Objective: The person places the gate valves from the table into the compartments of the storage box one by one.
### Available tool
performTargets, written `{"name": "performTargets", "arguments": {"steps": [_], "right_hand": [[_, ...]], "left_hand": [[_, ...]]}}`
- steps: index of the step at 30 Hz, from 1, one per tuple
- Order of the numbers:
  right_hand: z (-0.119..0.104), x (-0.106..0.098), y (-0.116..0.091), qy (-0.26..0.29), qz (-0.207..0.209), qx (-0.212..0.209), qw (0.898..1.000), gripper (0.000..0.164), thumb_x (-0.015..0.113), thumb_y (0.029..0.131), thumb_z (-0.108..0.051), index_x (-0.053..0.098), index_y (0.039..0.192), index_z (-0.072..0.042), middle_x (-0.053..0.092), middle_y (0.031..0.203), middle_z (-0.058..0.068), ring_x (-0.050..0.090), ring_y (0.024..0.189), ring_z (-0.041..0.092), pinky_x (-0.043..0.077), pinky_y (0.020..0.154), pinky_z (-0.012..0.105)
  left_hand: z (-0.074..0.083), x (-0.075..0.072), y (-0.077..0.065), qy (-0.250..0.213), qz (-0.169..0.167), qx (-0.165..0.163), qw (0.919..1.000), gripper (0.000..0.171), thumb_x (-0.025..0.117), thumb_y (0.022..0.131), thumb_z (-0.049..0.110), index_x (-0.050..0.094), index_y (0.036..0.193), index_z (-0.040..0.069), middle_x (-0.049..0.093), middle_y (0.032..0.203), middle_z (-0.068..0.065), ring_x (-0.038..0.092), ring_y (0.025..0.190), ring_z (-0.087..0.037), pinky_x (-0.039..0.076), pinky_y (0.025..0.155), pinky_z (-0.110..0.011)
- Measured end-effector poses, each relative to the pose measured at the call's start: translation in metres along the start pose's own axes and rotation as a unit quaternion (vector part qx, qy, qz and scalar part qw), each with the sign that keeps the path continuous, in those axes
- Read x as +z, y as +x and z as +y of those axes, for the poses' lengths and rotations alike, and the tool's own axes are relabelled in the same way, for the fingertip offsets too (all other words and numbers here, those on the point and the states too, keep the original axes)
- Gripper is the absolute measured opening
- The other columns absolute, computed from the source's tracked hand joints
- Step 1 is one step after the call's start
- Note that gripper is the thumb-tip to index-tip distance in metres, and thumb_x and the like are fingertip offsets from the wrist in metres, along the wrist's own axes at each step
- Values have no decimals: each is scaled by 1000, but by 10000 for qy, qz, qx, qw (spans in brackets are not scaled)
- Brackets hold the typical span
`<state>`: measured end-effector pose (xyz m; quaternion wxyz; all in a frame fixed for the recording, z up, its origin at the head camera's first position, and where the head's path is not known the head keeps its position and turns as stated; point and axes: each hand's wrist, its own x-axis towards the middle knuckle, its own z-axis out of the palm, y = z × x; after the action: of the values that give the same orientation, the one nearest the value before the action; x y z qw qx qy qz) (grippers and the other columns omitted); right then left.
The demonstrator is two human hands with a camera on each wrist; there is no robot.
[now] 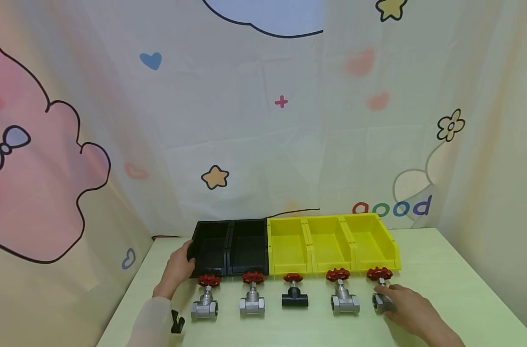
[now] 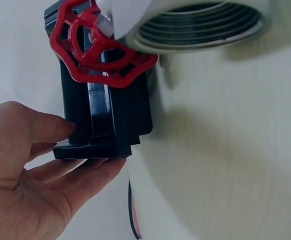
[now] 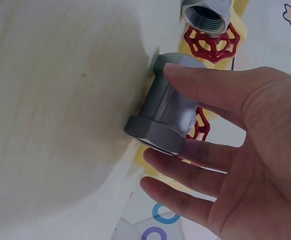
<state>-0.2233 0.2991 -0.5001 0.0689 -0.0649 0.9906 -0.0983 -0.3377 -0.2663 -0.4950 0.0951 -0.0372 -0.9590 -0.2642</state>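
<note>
Left hand point(image 1: 175, 266) grips the outer black bin point(image 1: 209, 246), left of the yellow bins point(image 1: 328, 243); right hand point(image 1: 413, 309) holds the rightmost valve point(image 1: 381, 303), before them: probably heavy, rigid, best taken round its metal body point(image 3: 171, 107).

head view: soft, even light, moderately bright; source out of frame. pale tabletop point(image 1: 437, 279) tinted greenish; curtain point(image 1: 246, 140) greyish mid-frame, warmer toward left and right edges. fine detail slightly soft. left wrist view: dimmer, cooler; broad soft-edged shadow from centre toward lower right, narrow glare on black bin point(image 2: 101, 107). right wrist view: dim, large rounded shadow across left half.
</note>
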Motion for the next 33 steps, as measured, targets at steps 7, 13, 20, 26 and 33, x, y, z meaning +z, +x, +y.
{"name": "performTargets", "arguments": {"steps": [7, 13, 20, 26, 33], "right_hand": [[1, 8, 5, 136, 39, -68, 9999, 49, 81, 77, -15, 67, 123, -16, 64, 118, 19, 63, 99, 32, 54, 82, 58], [1, 9, 8, 233, 101, -130, 9996, 45, 81, 77, -11, 69, 120, -15, 62, 113, 14, 61, 91, 23, 56, 81, 52], [1, 8, 9, 391, 37, -43, 9992, 46, 82, 76, -12, 69, 120, -14, 60, 113, 15, 60, 91, 24, 55, 82, 53], [1, 7, 10, 399, 9, -11, 9992, 45, 82, 76, -13, 69, 119, -14, 60, 111, 13, 59, 91, 24, 55, 84, 54], [3, 7, 10, 500, 34, -141, 9986, 43, 83, 75, -11, 71, 116, -13, 60, 103, 8, 53, 81, 19, 56, 78, 44]], "left_hand": [[-4, 2, 4, -97, -87, -88, 9999, 60, 53, 88, -2, 37, 146, -6, 53, 134, -36, 58, 113, -49, 49, 90, -58], [-7, 2, 7, -111, -163, -108, 9997, 62, 52, 88, -2, 37, 147, -5, 53, 133, -37, 62, 102, -43, 51, 84, -53], [-9, 1, 8, -39, -206, -59, 9998, 62, 52, 88, -2, 36, 147, -7, 54, 130, -38, 62, 101, -43, 51, 84, -54], [-10, 1, 9, -85, -234, -112, 9996, 63, 53, 88, -2, 36, 148, -6, 53, 132, -39, 58, 84, -33, 49, 73, -44], [-9, 0, 7, -104, -221, -142, 9996, 63, 54, 88, -1, 37, 148, -5, 53, 133, -38, 55, 82, -30, 47, 72, -41]]}}
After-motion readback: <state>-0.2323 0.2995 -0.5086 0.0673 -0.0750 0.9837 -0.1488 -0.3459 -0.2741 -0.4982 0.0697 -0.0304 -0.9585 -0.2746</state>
